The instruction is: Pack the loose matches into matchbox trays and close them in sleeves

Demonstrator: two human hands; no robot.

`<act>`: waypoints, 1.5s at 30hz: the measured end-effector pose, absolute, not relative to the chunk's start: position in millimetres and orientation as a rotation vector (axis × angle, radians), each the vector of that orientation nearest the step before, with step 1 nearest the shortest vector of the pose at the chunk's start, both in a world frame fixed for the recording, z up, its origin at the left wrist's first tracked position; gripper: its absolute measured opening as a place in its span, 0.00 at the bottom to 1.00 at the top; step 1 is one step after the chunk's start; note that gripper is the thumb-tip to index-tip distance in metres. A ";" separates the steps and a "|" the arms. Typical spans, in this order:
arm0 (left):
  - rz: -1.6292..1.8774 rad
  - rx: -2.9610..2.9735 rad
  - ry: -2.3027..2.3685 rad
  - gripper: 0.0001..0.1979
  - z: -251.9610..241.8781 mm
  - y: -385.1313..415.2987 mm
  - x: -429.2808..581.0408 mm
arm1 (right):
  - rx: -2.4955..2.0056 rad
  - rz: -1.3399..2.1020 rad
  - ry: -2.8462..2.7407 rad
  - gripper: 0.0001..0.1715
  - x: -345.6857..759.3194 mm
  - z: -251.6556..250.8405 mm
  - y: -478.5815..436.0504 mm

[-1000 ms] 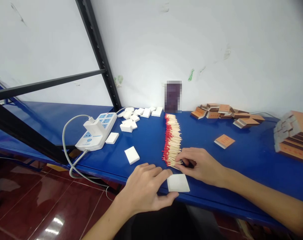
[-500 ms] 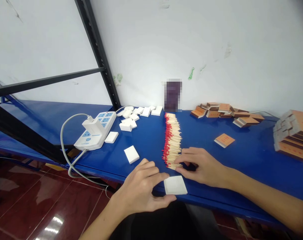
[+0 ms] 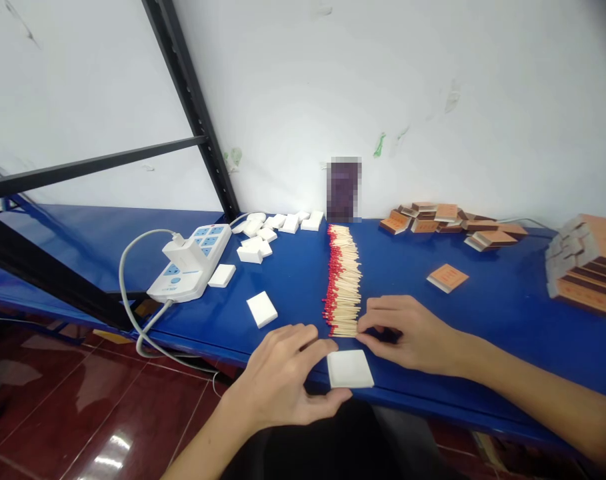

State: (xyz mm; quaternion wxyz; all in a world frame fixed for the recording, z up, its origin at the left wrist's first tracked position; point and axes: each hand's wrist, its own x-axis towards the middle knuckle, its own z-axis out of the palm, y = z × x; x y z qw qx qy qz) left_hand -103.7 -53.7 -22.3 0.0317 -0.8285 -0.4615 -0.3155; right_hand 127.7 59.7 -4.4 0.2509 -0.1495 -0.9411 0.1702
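Note:
A long row of red-tipped matches (image 3: 343, 280) lies on the blue shelf (image 3: 483, 313), running from the wall toward me. My right hand (image 3: 407, 331) rests at the near end of the row, its fingers curled and pinching at the nearest matches. My left hand (image 3: 283, 380) holds a small white inner box tray (image 3: 349, 369) at the shelf's front edge, thumb below it and fingers above its left side. The tray looks empty.
More white trays (image 3: 263, 309) lie scattered to the left, beside a white power strip (image 3: 190, 263) with a plug and cable. Orange matchbox sleeves (image 3: 447, 220) are piled at the back right, one single sleeve (image 3: 447, 277) nearer, and a stack (image 3: 585, 263) at far right. A black frame post (image 3: 193, 107) stands at the left.
My left hand drew the white tray slightly left along the edge. My right hand stayed at the near end of the row, fingers shifting a little on the matches.

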 end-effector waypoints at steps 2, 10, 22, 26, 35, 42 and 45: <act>-0.976 -2.513 -1.428 0.22 -22.6 -54.0 -104.0 | -0.373 0.479 -2.584 0.09 130.7 -5.0 58.9; -0.919 -2.571 -1.410 0.18 -23.0 -52.4 -106.6 | -0.378 0.424 -2.745 0.15 132.1 -2.4 57.8; -0.791 -2.577 -1.437 0.22 -19.7 -53.8 -110.7 | -0.385 0.551 -2.747 0.13 132.4 -0.3 55.6; -0.841 -2.541 -1.448 0.24 -20.5 -55.2 -110.4 | -0.386 0.587 -2.758 0.13 131.8 2.0 55.6; -0.834 -2.496 -1.512 0.30 -21.5 -55.9 -109.0 | -0.453 0.625 -2.661 0.14 132.9 2.0 55.6; -0.780 -2.512 -1.531 0.32 -19.3 -54.8 -107.3 | -0.442 0.619 -2.707 0.14 132.1 1.4 55.7; -0.750 -2.525 -1.541 0.32 -19.8 -54.5 -107.5 | -0.404 0.605 -2.712 0.14 132.8 0.5 55.5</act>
